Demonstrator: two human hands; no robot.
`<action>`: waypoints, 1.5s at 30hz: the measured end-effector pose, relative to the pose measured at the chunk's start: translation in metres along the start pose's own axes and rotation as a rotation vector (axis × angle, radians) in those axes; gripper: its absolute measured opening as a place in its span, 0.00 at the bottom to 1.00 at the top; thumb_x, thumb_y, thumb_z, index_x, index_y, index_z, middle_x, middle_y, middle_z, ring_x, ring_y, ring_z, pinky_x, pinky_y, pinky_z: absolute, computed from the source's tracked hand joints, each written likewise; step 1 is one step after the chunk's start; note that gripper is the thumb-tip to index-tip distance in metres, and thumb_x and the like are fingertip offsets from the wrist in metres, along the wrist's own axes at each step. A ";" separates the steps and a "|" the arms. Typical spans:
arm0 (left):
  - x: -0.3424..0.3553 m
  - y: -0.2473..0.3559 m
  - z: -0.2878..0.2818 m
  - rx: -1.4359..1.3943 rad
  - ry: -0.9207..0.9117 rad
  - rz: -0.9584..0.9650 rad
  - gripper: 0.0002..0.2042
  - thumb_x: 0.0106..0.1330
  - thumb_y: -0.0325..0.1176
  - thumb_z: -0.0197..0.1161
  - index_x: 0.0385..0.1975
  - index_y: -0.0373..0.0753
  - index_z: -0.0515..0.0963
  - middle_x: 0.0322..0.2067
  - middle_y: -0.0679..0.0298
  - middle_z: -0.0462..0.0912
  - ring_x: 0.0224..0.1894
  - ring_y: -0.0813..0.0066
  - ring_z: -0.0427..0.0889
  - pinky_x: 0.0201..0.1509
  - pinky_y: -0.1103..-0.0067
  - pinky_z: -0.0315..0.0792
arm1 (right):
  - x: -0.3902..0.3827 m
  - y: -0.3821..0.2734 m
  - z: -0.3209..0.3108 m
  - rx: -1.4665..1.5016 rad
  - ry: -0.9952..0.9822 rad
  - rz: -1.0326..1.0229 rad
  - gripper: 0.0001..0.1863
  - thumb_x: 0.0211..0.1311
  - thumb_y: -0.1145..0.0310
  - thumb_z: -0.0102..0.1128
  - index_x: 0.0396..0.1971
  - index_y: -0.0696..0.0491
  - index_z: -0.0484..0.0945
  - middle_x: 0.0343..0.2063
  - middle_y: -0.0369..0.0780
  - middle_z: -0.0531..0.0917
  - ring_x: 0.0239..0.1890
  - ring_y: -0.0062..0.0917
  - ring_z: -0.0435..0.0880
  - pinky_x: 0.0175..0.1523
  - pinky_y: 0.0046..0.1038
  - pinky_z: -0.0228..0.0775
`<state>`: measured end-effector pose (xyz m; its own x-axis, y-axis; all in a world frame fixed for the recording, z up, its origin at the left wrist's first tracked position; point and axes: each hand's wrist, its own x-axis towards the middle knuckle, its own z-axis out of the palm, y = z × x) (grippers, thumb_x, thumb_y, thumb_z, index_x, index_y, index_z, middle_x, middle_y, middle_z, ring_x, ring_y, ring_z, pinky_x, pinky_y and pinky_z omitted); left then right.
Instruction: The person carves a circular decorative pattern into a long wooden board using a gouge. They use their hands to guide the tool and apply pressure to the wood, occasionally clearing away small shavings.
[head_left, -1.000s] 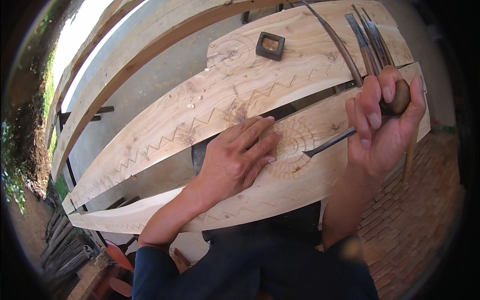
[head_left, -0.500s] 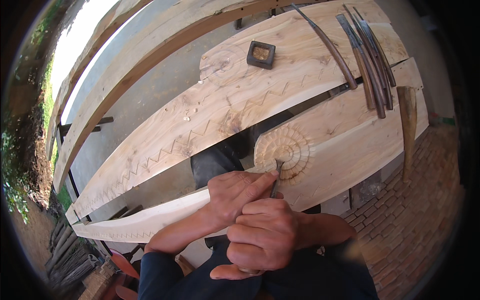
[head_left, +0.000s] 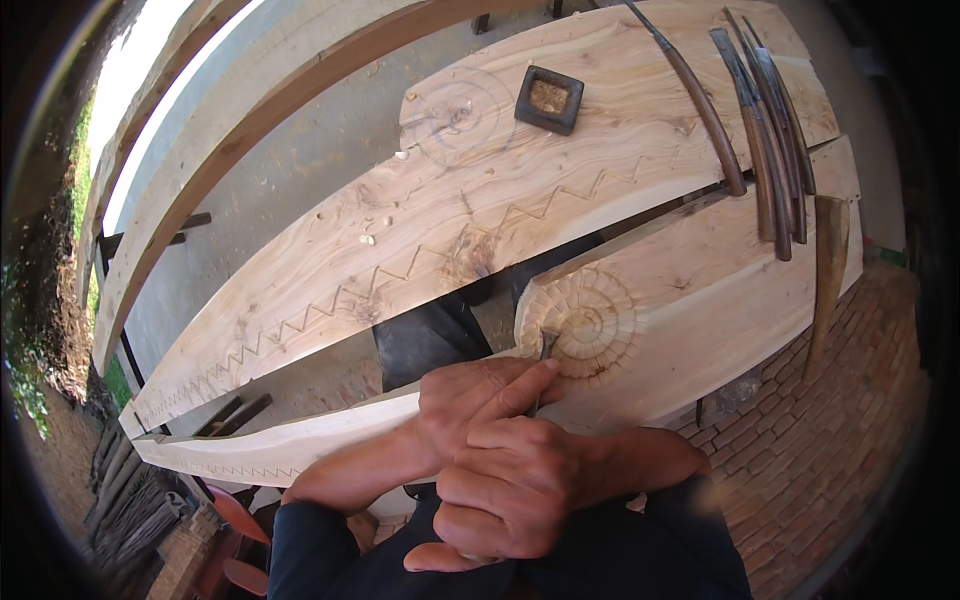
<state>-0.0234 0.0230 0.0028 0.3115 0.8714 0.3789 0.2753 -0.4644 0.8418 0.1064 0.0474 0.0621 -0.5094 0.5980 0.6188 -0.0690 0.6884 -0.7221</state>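
Right fingers [head_left: 485, 492] wrap tight round the chisel [head_left: 548, 345]; left hand [head_left: 472, 398] half-covers its shaft, grip unclear; box [head_left: 546, 122], spare tools [head_left: 760, 180] lie beyond.

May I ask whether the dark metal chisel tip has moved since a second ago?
Yes, leftward across the round carved wooden rosette: the chisel tip was right of its centre, now left.

- You can read no words, labels, numbers or signs anywhere in view.
- On the long, pale, curved wooden board farther from you [head_left: 600, 130], the zigzag line [head_left: 548, 203] and faint drawn rings [head_left: 462, 112] form no lettering.
- On your nearer pale wooden board [head_left: 705, 310], the round, segmented carving [head_left: 592, 325] shows no legible characters.
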 end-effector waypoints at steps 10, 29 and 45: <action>-0.003 -0.003 0.006 0.068 0.026 0.031 0.22 0.59 0.27 0.71 0.54 0.28 0.85 0.37 0.57 0.93 0.41 0.61 0.95 0.42 0.71 0.90 | 0.000 0.001 -0.002 0.029 0.032 0.004 0.32 0.71 0.52 0.72 0.15 0.49 0.62 0.16 0.32 0.63 0.16 0.22 0.63 0.24 0.25 0.54; 0.004 0.001 -0.001 -0.006 -0.003 -0.049 0.20 0.61 0.27 0.70 0.54 0.29 0.86 0.34 0.60 0.92 0.38 0.63 0.95 0.39 0.73 0.88 | 0.002 0.005 -0.001 0.073 0.113 0.071 0.34 0.72 0.49 0.72 0.14 0.49 0.60 0.16 0.33 0.64 0.15 0.22 0.65 0.22 0.23 0.59; -0.006 -0.003 0.005 0.153 0.026 0.250 0.19 0.62 0.27 0.73 0.53 0.28 0.86 0.35 0.57 0.89 0.35 0.66 0.91 0.39 0.75 0.86 | -0.033 -0.013 0.019 -0.249 0.030 -0.245 0.26 0.69 0.55 0.74 0.20 0.51 0.68 0.20 0.36 0.76 0.17 0.18 0.71 0.26 0.21 0.56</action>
<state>-0.0214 0.0187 -0.0043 0.3642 0.7296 0.5788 0.3277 -0.6822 0.6537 0.1074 0.0107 0.0453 -0.4779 0.4120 0.7758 0.0275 0.8898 -0.4556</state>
